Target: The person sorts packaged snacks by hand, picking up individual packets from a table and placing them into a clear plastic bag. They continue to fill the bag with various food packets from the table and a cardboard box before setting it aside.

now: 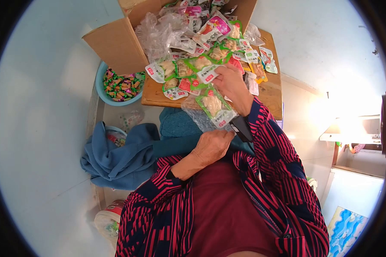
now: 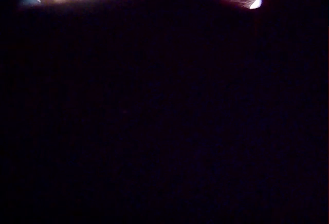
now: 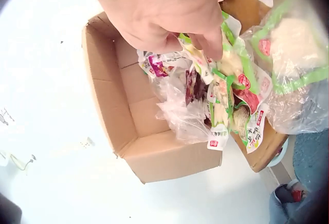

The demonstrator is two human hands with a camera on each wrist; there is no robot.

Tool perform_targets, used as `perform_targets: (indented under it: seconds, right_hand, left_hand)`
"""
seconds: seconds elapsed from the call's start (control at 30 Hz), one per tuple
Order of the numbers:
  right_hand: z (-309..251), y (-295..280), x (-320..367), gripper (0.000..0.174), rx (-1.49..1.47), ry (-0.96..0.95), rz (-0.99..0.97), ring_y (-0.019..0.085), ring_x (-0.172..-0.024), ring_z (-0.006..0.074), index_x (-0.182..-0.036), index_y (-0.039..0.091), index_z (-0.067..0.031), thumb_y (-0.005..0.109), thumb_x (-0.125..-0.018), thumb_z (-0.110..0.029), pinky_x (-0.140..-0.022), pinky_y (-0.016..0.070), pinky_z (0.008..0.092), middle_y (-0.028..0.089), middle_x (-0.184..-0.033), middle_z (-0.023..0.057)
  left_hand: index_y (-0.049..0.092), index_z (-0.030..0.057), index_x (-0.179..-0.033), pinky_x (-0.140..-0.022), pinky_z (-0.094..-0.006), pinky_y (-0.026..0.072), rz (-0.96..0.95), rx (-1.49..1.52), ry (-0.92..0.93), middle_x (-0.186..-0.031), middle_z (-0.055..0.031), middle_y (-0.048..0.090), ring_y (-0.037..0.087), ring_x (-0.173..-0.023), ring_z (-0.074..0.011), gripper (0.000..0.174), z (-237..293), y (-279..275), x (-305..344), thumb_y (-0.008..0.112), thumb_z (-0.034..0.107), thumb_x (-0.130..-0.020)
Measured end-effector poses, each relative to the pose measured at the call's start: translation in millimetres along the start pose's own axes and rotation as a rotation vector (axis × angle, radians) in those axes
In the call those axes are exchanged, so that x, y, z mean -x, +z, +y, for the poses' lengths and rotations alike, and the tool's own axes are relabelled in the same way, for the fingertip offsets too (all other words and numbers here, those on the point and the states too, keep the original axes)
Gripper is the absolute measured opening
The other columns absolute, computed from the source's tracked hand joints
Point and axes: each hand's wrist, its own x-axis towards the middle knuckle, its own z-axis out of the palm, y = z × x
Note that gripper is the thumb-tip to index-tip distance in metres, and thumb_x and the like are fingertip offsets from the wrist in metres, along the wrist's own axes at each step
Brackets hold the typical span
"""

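My right hand (image 1: 234, 85) pinches a green-edged snack packet (image 1: 207, 73) with a white end, over the packets on the wooden table. In the right wrist view, this hand (image 3: 159, 11) has its thumb and fingers on the packet (image 3: 195, 59). Close to my body, my left hand (image 1: 213, 146) curls its fingers at the bottom of a clear plastic bag (image 1: 194, 112). A green-bordered packet (image 1: 212, 105) with pale food shows at that bag. The left wrist view is mostly dark, with only a strip of skin along its top.
An open cardboard box (image 1: 116, 47) with packets and crumpled clear plastic (image 1: 156, 34) stands on the wooden table (image 1: 152, 92). Left of it is a blue basin (image 1: 99, 88) of small wrapped sweets. Blue cloth (image 1: 120, 160) lies below, above a red-rimmed tub (image 1: 116, 206).
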Motion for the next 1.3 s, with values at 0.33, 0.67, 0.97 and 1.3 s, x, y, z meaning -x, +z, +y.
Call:
perform_targets:
  seconds: [0.33, 0.67, 0.97, 1.3]
  right_hand:
    - [-56, -90, 128, 0.028, -0.023, -0.293, 0.035, 0.066, -0.103, 0.0221, -0.119, 0.053, 0.0035, 0.052, -0.091, 0.006, -0.096, 0.0532, 0.0375, 0.064, -0.113, 0.0138]
    - [-26, -169, 254, 0.032, -0.172, -0.142, 0.121, 0.067, -0.109, 0.0231, -0.118, 0.054, -0.0009, 0.054, -0.089, 0.013, -0.098, 0.0546, 0.0363, 0.066, -0.117, 0.0152]
    - [22, -137, 227, 0.026, -0.279, -0.038, 0.084, 0.068, -0.103, 0.0242, -0.116, 0.051, -0.0015, 0.052, -0.094, 0.011, -0.094, 0.0566, 0.0403, 0.065, -0.112, 0.0142]
    - [42, -102, 176, 0.027, -0.368, -0.037, -0.008, 0.064, -0.107, 0.0215, -0.120, 0.050, 0.0003, 0.048, -0.095, 0.011, -0.097, 0.0519, 0.0365, 0.063, -0.115, 0.0131]
  left_hand:
    - [0.063, 0.0066, -0.094, -0.054, -0.0405, 0.0514, 0.057, -0.009, -0.109, -0.070, -0.0091, 0.063, 0.065, -0.063, -0.0284, 0.009, 10, 2, -9, 0.067, 0.009, -0.087]
    - [0.064, 0.0077, -0.091, -0.053, -0.0399, 0.0506, 0.142, -0.038, -0.157, -0.069, -0.0098, 0.063, 0.065, -0.061, -0.0291, 0.008, 23, 4, -26, 0.070, 0.006, -0.085]
    - [0.066, 0.0067, -0.094, -0.053, -0.0390, 0.0510, 0.106, -0.109, -0.144, -0.073, -0.0098, 0.065, 0.066, -0.062, -0.0286, 0.010, 32, 6, -33, 0.070, 0.007, -0.085]
    - [0.067, 0.0058, -0.096, -0.055, -0.0379, 0.0524, 0.163, -0.083, -0.163, -0.074, -0.0092, 0.067, 0.066, -0.063, -0.0273, 0.011, 32, 7, -34, 0.070, 0.006, -0.085]
